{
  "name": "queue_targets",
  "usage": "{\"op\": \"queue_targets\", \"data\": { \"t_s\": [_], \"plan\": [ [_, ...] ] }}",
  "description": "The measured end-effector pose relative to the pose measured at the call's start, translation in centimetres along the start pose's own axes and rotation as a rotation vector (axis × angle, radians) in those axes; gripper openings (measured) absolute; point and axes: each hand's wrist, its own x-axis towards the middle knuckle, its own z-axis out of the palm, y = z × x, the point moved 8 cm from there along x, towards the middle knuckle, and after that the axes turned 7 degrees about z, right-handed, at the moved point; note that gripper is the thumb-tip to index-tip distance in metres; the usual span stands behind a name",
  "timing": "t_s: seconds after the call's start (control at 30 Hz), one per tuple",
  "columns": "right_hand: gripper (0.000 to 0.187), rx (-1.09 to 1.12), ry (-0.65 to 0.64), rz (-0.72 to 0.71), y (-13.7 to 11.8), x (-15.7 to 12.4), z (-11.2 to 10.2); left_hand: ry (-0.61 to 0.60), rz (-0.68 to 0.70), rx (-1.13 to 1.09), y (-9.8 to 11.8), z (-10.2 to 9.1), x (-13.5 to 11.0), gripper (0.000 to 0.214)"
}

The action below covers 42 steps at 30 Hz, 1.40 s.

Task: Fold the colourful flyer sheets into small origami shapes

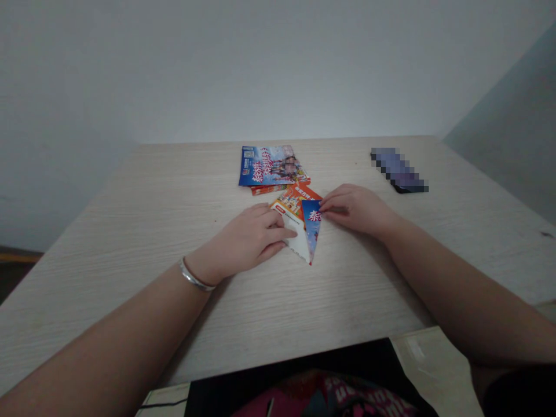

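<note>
A printed leaflet (300, 246) lies on the table between my hands, partly folded. It shows a white panel, an orange printed part and a narrow blue flap, and it tapers to a point toward me. My left hand (256, 236) rests over its left side with the fingers stretched out, the index finger lying on the white panel. At the right edge, my right hand (360, 209) has its fingertips together on the blue flap (313, 223). The leaflet's left edge is partly hidden under my left hand.
Behind the leaflet is a small stack of blue and orange printed leaflets (264, 167). A dark phone-like slab (397, 168), blurred by pixels, lies at the back right. The pale wooden table (174, 185) meets a wall at its far edge.
</note>
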Motion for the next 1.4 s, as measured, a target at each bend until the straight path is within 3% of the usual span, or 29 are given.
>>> {"op": "queue_targets", "data": {
  "t_s": [0.2, 0.33, 0.43, 0.57, 0.63, 0.97, 1.23, 1.4],
  "plan": [
    [0.034, 0.056, -0.024, -0.031, -0.8, 0.7, 1.3, 0.135, 0.034, -0.094, 0.8, -0.6, 0.1, 0.028],
    [0.047, 0.142, -0.080, -0.130, -1.8, 1.0, 2.1, 0.205, -0.003, -0.087, 0.7, -0.9, 0.4, 0.028],
    [0.050, 0.102, -0.113, -0.191, -2.8, 1.2, 2.6, 0.143, -0.098, 0.010, 0.1, -0.3, 0.4, 0.034],
    [0.046, 0.023, -0.075, -0.158, -2.7, 1.4, 2.6, -0.049, -0.171, 0.026, -0.5, 1.7, -0.2, 0.059],
    [0.044, 0.018, -0.057, -0.139, -2.2, 1.2, 2.5, -0.083, -0.189, 0.023, -0.6, 2.3, -0.7, 0.068],
    [0.054, 0.077, -0.036, -0.102, 0.3, 0.4, 1.8, -0.081, -0.274, 0.146, -0.7, 1.7, -1.3, 0.060],
    [0.077, -0.036, -0.144, 0.143, 3.4, 0.1, 2.4, -0.087, -0.287, 0.163, -0.4, 1.0, -1.0, 0.061],
    [0.082, -0.008, -0.142, 0.141, 4.1, -0.3, 2.1, -0.104, -0.278, 0.170, -0.5, 1.1, -1.0, 0.064]
  ]
}}
